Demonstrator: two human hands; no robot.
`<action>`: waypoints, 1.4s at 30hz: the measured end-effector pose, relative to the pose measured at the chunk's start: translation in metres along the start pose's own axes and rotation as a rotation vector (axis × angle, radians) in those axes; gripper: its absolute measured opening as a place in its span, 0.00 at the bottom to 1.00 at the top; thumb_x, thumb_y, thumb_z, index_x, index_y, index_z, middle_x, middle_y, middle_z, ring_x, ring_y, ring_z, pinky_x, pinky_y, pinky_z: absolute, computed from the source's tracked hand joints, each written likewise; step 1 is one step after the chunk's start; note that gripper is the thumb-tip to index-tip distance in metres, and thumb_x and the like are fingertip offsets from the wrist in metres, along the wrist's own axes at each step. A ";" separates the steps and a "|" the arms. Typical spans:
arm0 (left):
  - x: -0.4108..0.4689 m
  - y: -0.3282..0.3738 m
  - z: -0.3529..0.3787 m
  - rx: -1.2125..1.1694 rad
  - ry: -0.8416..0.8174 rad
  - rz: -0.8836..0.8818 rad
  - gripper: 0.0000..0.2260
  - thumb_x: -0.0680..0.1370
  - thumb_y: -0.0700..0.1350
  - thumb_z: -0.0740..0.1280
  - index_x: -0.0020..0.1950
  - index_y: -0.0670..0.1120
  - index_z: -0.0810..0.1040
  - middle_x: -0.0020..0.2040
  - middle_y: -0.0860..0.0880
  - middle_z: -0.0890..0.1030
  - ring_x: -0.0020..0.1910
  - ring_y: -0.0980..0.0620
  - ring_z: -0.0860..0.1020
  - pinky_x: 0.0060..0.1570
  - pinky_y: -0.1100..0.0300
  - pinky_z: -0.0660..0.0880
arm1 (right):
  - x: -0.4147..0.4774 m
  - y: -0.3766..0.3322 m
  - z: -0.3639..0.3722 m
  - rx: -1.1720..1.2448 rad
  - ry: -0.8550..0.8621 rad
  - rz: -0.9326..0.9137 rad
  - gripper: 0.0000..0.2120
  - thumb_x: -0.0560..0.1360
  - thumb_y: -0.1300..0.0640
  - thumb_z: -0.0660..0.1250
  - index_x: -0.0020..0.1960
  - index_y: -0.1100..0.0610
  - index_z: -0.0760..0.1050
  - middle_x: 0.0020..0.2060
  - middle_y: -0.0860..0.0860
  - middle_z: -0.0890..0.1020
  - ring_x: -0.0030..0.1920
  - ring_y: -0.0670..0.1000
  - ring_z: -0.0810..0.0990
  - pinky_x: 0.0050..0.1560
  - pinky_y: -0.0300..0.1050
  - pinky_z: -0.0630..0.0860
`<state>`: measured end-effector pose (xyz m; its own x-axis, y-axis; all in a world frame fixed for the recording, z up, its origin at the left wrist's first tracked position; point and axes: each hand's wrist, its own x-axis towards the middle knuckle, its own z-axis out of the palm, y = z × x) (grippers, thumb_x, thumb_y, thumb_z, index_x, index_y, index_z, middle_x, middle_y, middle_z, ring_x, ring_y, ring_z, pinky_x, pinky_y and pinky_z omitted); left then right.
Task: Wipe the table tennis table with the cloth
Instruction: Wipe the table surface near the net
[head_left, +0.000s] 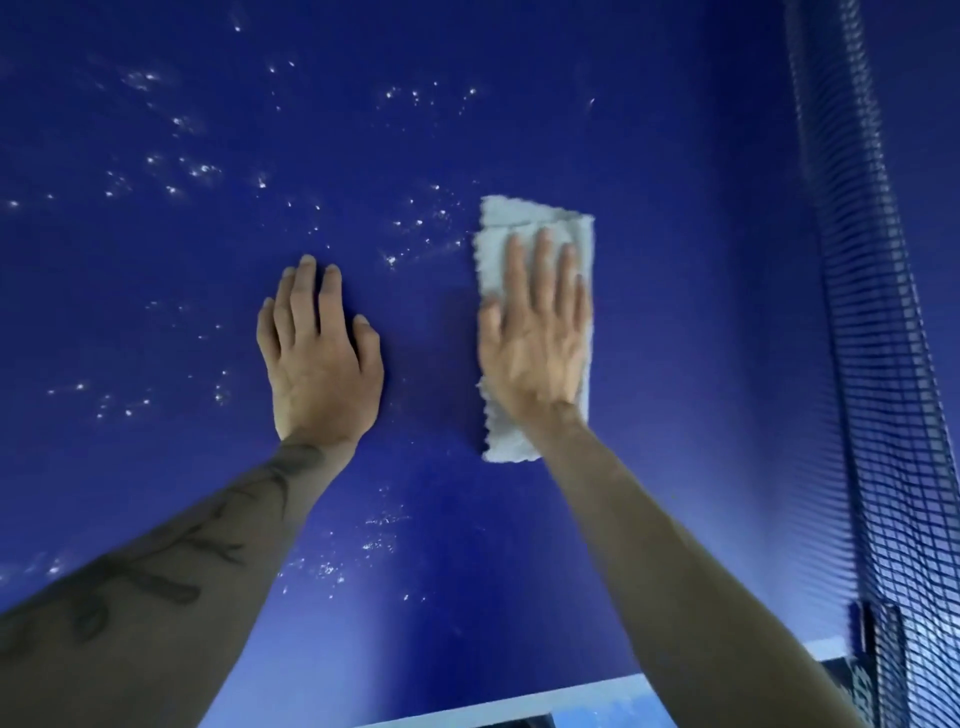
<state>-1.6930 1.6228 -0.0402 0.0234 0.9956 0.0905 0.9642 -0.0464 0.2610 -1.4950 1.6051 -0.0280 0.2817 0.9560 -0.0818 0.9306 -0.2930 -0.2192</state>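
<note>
Blue table tennis table (649, 130) flecked with white specks (202, 171), folded pale cloth (519, 218) flat on it, net (857, 312) along right edge

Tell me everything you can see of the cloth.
The cloth is pale grey-white and looks like fuzzy microfibre, folded into a long strip with a wavy left edge. It lies flat on the blue table, pointing away from the person. The right hand presses flat on its middle, fingers straight, leaving both ends showing. White specks lie just to its left.
</note>
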 end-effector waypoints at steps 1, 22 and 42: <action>0.000 0.000 0.000 -0.002 0.004 0.001 0.23 0.85 0.47 0.55 0.79 0.41 0.66 0.82 0.42 0.64 0.81 0.41 0.61 0.81 0.43 0.54 | -0.009 -0.014 0.004 -0.001 -0.019 -0.082 0.31 0.86 0.45 0.48 0.87 0.53 0.51 0.86 0.57 0.52 0.86 0.60 0.47 0.85 0.59 0.50; 0.002 0.000 0.000 0.015 -0.001 -0.006 0.23 0.85 0.46 0.55 0.80 0.41 0.65 0.82 0.42 0.63 0.82 0.41 0.60 0.82 0.43 0.54 | -0.008 0.017 -0.001 -0.039 -0.074 -0.293 0.30 0.87 0.46 0.49 0.87 0.51 0.52 0.86 0.54 0.53 0.86 0.57 0.48 0.85 0.57 0.50; 0.002 0.002 0.002 0.017 0.015 -0.016 0.24 0.84 0.45 0.57 0.80 0.40 0.66 0.82 0.41 0.64 0.82 0.40 0.61 0.81 0.41 0.55 | 0.084 0.040 -0.024 -0.044 -0.055 0.050 0.31 0.87 0.45 0.44 0.87 0.52 0.47 0.87 0.56 0.49 0.86 0.59 0.46 0.85 0.59 0.47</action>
<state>-1.6908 1.6250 -0.0412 0.0043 0.9949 0.1007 0.9687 -0.0292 0.2466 -1.4284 1.6738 -0.0201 0.3156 0.9378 -0.1446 0.9256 -0.3378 -0.1705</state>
